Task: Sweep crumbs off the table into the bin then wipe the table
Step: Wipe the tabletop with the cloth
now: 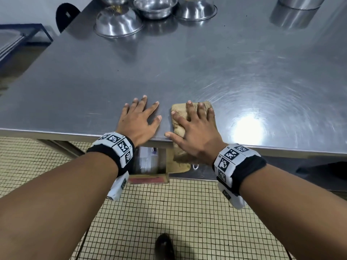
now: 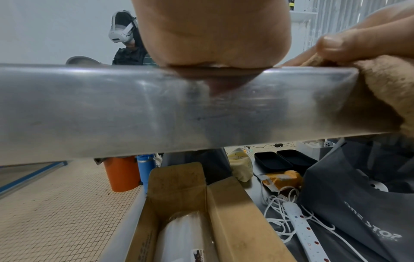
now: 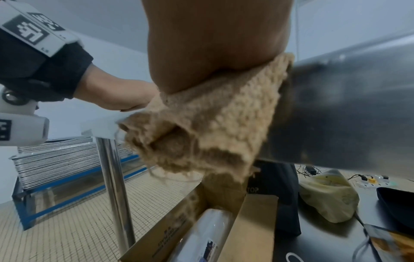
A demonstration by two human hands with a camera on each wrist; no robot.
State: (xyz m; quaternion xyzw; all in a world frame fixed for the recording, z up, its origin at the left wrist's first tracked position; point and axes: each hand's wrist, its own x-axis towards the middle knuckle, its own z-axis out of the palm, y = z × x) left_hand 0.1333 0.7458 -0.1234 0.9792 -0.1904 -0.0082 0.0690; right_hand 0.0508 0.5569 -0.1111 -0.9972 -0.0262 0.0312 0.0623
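A tan knitted cloth (image 1: 178, 121) lies at the near edge of the steel table (image 1: 187, 68), and its near end hangs over the rim (image 3: 197, 134). My right hand (image 1: 193, 126) presses flat on the cloth with spread, straight fingers. My left hand (image 1: 140, 119) rests flat on the bare steel just left of the cloth, fingers spread, holding nothing. In the left wrist view the heel of my left hand (image 2: 210, 39) sits on the table's rim (image 2: 134, 106), with the cloth (image 2: 380, 92) at the right. A few dark specks dot the tabletop. No bin is in view.
Steel bowls (image 1: 118, 21) and a steel cylinder (image 1: 298, 2) stand at the far side of the table. On the shelf below sit an open cardboard box (image 2: 224, 212), a white power strip (image 2: 306, 230) and a dark bag (image 2: 363, 203). Stacked metal trays (image 3: 56, 159) stand at the left.
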